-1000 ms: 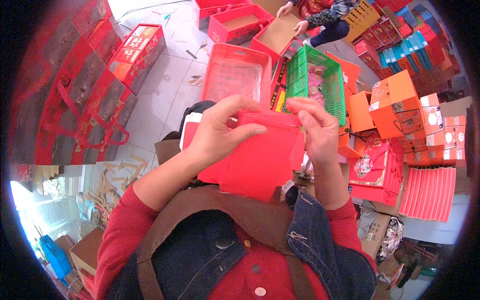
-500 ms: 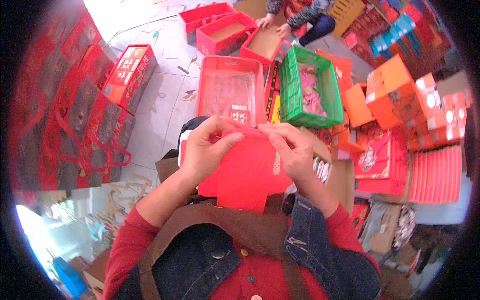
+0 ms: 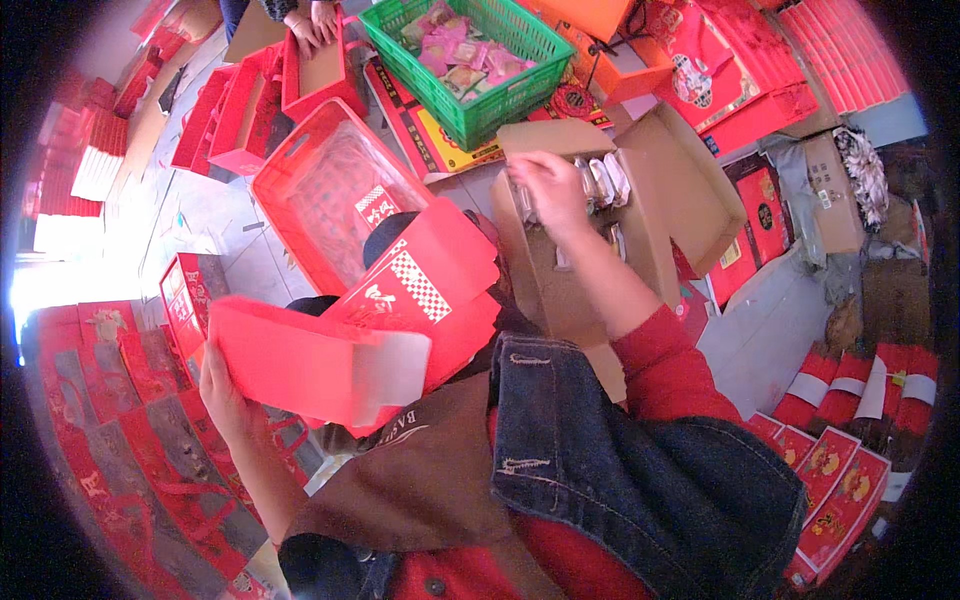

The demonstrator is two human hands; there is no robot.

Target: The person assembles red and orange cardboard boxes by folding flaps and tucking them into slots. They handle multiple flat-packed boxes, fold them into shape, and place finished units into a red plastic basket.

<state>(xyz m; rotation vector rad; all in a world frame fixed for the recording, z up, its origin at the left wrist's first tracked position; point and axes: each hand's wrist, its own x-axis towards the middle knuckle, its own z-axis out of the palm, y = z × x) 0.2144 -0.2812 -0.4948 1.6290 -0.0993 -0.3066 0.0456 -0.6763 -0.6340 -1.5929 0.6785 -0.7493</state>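
Note:
My left hand [image 3: 225, 395] grips the outer end of a red paper box [image 3: 290, 355], folded into shape, its pale inside showing at the other end. Under it, on my lap, lie flat red box blanks [image 3: 455, 245] with a white checkered print. My right hand [image 3: 552, 195] is over an open brown cardboard carton [image 3: 640, 245], beside the small wrapped packets [image 3: 605, 180] inside. Its fingers are bent and blurred, so whether they hold a packet is unclear.
Ahead stand a red plastic crate [image 3: 275, 185] and a green crate [image 3: 470, 125] of pink-wrapped pieces. Another person's hands [image 3: 315, 25] rest at a red box [image 3: 310, 85]. Stacked red gift boxes [image 3: 130, 400] fill the left; red printed packs [image 3: 840, 495] lie at the right.
My view has turned right. The red piece both hands were folding is now an open-ended box in my left hand, moved left. My right hand has let go and reached right to the carton.

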